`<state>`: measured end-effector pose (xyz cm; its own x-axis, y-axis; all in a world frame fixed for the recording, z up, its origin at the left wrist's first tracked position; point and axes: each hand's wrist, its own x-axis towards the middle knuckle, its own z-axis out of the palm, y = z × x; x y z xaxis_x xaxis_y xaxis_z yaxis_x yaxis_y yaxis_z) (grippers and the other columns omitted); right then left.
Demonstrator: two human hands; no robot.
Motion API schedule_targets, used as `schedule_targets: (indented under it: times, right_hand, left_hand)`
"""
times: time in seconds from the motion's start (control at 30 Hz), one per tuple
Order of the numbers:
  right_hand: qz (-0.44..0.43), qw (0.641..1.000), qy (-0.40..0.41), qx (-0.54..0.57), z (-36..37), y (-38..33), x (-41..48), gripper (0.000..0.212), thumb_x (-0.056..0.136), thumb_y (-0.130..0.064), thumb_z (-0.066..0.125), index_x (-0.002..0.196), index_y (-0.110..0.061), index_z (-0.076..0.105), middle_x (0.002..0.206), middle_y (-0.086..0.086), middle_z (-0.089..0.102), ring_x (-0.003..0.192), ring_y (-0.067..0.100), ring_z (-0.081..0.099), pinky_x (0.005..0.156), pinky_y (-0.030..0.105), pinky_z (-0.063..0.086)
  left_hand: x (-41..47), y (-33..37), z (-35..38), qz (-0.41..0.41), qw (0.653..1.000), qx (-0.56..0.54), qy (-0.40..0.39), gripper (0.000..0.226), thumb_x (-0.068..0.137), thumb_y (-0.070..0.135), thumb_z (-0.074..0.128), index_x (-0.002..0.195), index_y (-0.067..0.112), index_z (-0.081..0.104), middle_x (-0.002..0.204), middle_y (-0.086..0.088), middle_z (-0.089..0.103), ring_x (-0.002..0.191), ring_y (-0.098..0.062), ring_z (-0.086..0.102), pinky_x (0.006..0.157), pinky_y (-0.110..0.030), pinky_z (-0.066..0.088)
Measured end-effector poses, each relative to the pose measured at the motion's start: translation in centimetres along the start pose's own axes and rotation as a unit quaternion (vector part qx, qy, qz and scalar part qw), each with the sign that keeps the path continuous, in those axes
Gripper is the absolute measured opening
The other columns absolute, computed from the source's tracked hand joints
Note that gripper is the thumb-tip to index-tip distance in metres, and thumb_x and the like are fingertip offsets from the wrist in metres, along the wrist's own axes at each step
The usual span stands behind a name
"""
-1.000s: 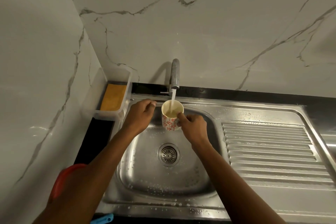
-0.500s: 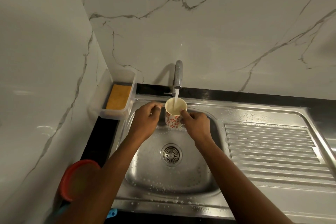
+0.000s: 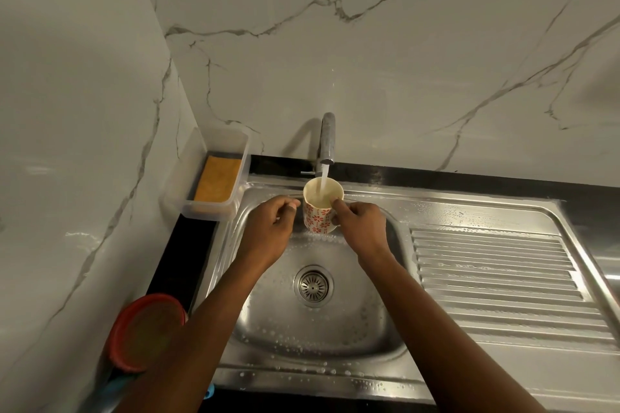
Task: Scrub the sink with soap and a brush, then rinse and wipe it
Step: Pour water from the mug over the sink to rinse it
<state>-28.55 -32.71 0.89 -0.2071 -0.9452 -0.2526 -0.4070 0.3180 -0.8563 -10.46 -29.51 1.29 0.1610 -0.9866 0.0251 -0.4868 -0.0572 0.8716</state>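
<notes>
Rinsing step: filling white red-flowered ceramic mug (image 3: 321,208) under running steel tap (image 3: 327,141), frame centre, right hand (image 3: 360,228) gripping it; left hand (image 3: 268,228) loosely curled, empty. Pouring over soapy steel sink (image 3: 385,339) likely next.

Both arms are being stretched forward; the right hand (image 3: 360,228) is being kept curled in a grip, the left hand (image 3: 268,228) loosely curled.

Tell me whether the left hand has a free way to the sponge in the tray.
Probably yes: the left hand holds nothing and nothing lies between it and the sponge, which sits uncovered in the open tray.
</notes>
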Motion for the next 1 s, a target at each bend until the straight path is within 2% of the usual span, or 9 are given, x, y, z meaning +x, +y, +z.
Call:
schedule_targets:
  times: [0.13,0.33,0.43,0.67,0.77,0.83,1.0]
  right_hand:
    - [-0.008,1.000,-0.002,0.000,-0.25,-0.25,-0.19,0.039,0.099,-0.040,0.064,0.080,-0.009,0.078,0.077,0.003,0.077,0.079,0.020,0.074,0.075,0.033,0.059]
    - [-0.001,1.000,0.000,0.011,-0.29,-0.27,-0.22,0.041,0.098,-0.040,0.066,0.082,-0.004,0.078,0.077,0.005,0.077,0.081,0.025,0.074,0.075,0.033,0.060]
    - [-0.003,1.000,0.000,0.009,-0.26,-0.28,-0.20,0.044,0.098,-0.042,0.065,0.082,-0.003,0.078,0.078,0.008,0.077,0.082,0.027,0.074,0.078,0.039,0.061]
    - [-0.004,1.000,-0.004,0.007,-0.34,-0.23,-0.20,0.044,0.098,-0.044,0.065,0.083,-0.004,0.078,0.077,0.006,0.077,0.082,0.027,0.075,0.079,0.039,0.061]
    - [-0.002,1.000,-0.002,0.012,-0.38,-0.20,-0.16,0.043,0.098,-0.043,0.065,0.084,-0.004,0.078,0.078,0.006,0.077,0.082,0.026,0.074,0.071,0.031,0.058]
    - [-0.003,1.000,0.000,0.011,-0.38,-0.18,-0.12,0.042,0.099,-0.043,0.065,0.086,-0.005,0.079,0.079,0.005,0.077,0.082,0.024,0.074,0.068,0.025,0.054]
    - [-0.001,1.000,0.001,0.011,-0.21,-0.17,-0.05,0.039,0.099,-0.043,0.065,0.085,-0.009,0.079,0.079,0.001,0.077,0.081,0.021,0.075,0.073,0.029,0.057]
  left_hand:
    - [-0.14,-0.06,0.11,0.000,1.000,-0.001,-0.001,0.021,0.108,0.022,0.058,0.118,0.019,0.076,0.111,0.007,0.076,0.099,0.003,0.065,0.078,-0.006,0.044]
    - [-0.26,-0.08,0.21,-0.008,1.000,-0.001,0.002,0.020,0.108,0.022,0.058,0.118,0.019,0.075,0.111,0.008,0.074,0.097,0.007,0.063,0.074,0.000,0.044]
    - [-0.43,0.12,0.22,-0.012,1.000,-0.004,-0.001,0.021,0.108,0.021,0.058,0.119,0.018,0.074,0.110,0.008,0.072,0.095,0.008,0.062,0.074,0.003,0.042]
    - [-0.82,0.27,0.31,-0.016,1.000,-0.003,-0.009,0.021,0.108,0.022,0.058,0.120,0.018,0.074,0.100,0.018,0.068,0.090,0.011,0.062,0.072,0.003,0.042]
    - [-0.92,0.23,0.35,-0.015,1.000,-0.006,-0.012,0.020,0.107,0.022,0.059,0.119,0.018,0.074,0.098,0.024,0.066,0.088,0.018,0.062,0.072,0.002,0.043]
    - [-0.94,0.28,0.36,-0.014,1.000,-0.007,-0.011,0.020,0.108,0.022,0.059,0.120,0.018,0.074,0.099,0.022,0.067,0.088,0.016,0.062,0.073,0.002,0.043]
    - [-0.94,0.39,0.30,-0.010,1.000,-0.004,-0.007,0.020,0.107,0.021,0.059,0.119,0.018,0.075,0.102,0.016,0.069,0.090,0.012,0.061,0.073,0.002,0.042]
